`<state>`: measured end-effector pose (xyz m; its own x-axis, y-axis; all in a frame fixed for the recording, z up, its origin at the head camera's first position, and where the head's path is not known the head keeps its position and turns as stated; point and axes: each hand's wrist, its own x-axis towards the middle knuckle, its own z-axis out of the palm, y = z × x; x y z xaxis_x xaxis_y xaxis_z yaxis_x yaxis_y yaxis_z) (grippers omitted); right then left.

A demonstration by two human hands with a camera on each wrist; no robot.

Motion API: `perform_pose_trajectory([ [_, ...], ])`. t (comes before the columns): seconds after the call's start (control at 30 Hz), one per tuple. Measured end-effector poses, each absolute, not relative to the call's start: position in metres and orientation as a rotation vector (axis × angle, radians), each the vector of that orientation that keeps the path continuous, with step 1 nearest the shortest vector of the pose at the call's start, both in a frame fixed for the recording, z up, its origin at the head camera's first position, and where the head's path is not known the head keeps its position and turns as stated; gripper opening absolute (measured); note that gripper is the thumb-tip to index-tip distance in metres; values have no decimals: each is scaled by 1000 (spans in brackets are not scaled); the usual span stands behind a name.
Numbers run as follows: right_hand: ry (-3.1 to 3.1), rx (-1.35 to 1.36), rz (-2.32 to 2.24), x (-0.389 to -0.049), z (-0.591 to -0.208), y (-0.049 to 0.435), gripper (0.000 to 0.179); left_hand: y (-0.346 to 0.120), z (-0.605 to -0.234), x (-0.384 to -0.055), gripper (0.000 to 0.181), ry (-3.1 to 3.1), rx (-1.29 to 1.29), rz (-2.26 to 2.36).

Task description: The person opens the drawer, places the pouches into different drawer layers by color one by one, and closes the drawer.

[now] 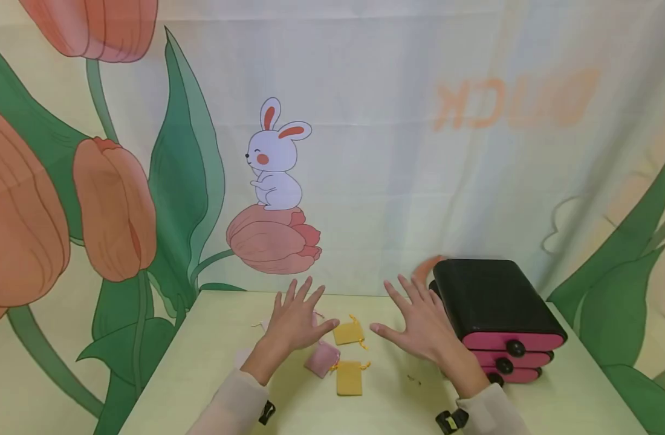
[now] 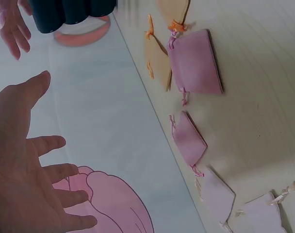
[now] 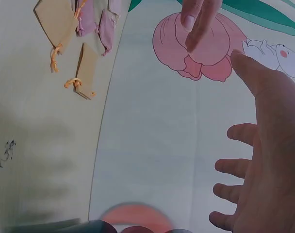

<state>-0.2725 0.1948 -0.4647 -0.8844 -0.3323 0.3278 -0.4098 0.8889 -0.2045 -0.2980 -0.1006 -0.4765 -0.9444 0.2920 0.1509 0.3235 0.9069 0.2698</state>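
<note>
Both hands hover above the table with fingers spread and nothing held. My left hand point(image 1: 295, 323) is over the pink and white drawstring pouches; my right hand point(image 1: 424, 323) is beside the black drawer box point(image 1: 490, 296). Two yellow pouches point(image 1: 349, 379) lie between the hands, one nearer the front. A pink pouch point(image 2: 196, 63) lies close to them, with a second pink pouch point(image 2: 189, 138) further left. Two whitish pouches point(image 2: 218, 194) follow in the left wrist view; in the head view the left hand partly hides these. A small dark chain-like item point(image 3: 6, 154) lies below my right hand.
The drawer box has three pink-fronted drawers with round black knobs point(image 1: 515, 348) and stands at the table's right side. Behind the table point(image 1: 185, 374) hangs a curtain point(image 1: 365, 151) printed with tulips and a rabbit. Each wrist wears a dark strap point(image 1: 452, 421).
</note>
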Motion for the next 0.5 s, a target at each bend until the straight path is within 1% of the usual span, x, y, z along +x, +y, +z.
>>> perform_pose_trajectory([
  [0.13,-2772,579,381,-267,-455,203,96,-93,-471,-293,87,-2947,-497,-469],
  [0.27,-2783,598,360,-257,-438,218,95,-81,-455,-280,86,-2888,-568,-515],
  [0.37,-2784,592,363,-248,-424,240,93,-68,-440,-269,84,-2831,-653,-565],
  [0.5,-2769,558,394,-240,-410,282,89,-44,-429,-256,80,-2779,-763,-710],
])
